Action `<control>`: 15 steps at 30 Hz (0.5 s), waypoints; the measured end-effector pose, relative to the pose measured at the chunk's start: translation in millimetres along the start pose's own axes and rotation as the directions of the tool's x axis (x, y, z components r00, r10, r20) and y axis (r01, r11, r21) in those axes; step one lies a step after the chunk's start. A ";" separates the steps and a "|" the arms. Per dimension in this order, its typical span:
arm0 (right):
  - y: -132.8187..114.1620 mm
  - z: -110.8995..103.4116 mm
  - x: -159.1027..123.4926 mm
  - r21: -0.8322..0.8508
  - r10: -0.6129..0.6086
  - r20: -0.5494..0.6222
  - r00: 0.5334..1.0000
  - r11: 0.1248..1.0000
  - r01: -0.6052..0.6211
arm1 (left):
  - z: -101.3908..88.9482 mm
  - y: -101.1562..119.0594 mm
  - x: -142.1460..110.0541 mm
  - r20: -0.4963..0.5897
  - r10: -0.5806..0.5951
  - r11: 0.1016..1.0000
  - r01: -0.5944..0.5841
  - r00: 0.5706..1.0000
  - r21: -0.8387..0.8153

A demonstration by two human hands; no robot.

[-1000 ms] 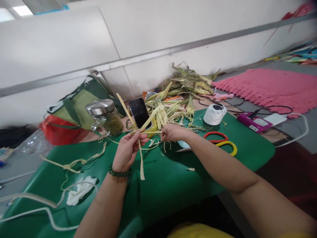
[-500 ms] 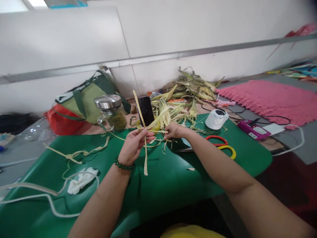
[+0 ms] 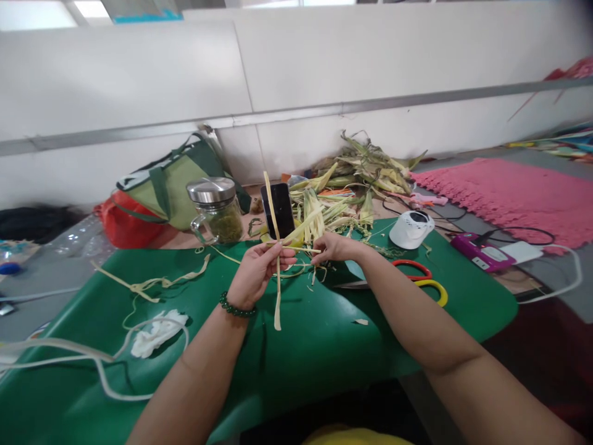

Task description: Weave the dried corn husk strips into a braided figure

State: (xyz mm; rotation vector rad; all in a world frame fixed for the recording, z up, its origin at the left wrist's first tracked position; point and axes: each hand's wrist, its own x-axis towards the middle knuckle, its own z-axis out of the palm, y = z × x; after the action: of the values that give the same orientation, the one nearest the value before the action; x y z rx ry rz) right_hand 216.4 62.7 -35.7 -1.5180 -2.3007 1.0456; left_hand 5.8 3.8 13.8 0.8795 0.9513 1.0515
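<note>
My left hand (image 3: pixel 259 272) is closed on a long pale husk strip (image 3: pixel 277 296) that stands nearly upright, its top reaching in front of a black phone (image 3: pixel 278 210). A green bead bracelet sits on that wrist. My right hand (image 3: pixel 334 247) pinches a thin husk strand (image 3: pixel 301 249) that runs across to the upright strip. Both hands hover over a green mat (image 3: pixel 324 346). Loose husk strips (image 3: pixel 312 225) lie just behind the hands.
A lidded glass jar (image 3: pixel 217 210) and a green-and-red bag (image 3: pixel 162 191) stand at the back left. A pile of corn husks (image 3: pixel 365 164), a white round device (image 3: pixel 410 228), red and yellow scissor handles (image 3: pixel 421 278), a pink mat (image 3: pixel 509 185) and cables lie right. White tissue (image 3: pixel 155 334) lies left.
The view has shifted slightly, so everything sits a little further right. The upright strip has turned closer to vertical in my left hand. Both hands keep their hold.
</note>
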 end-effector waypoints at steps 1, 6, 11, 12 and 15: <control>-1.3 -0.9 -1.5 -0.001 -0.001 -0.002 1.000 1.000 0.001 | 0.2 0.0 0.0 -0.001 -0.002 1.000 0.002 1.000 0.003; -5.6 -6.2 -8.9 0.039 -0.023 -0.029 0.999 0.999 0.024 | 1.1 0.8 0.0 -0.016 -0.015 1.000 0.015 1.000 0.012; -3.8 -9.2 -12.7 0.132 -0.018 -0.108 0.994 0.991 0.032 | 0.9 1.1 0.0 -0.015 -0.015 1.000 0.015 1.000 0.026; -3.9 -9.1 -13.1 0.135 -0.016 -0.120 0.993 0.990 0.032 | 0.6 1.0 0.1 -0.012 -0.014 1.000 0.014 1.000 0.028; -6.1 -7.9 -14.0 0.122 -0.011 -0.168 0.986 0.992 0.032 | -0.2 0.5 0.7 -0.010 -0.008 0.999 0.008 1.000 0.031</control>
State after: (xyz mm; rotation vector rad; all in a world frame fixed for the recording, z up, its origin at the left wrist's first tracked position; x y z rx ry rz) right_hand 222.4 52.7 -23.0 -1.4699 -2.0941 0.9959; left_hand 5.6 4.7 14.0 0.8962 0.9809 1.0376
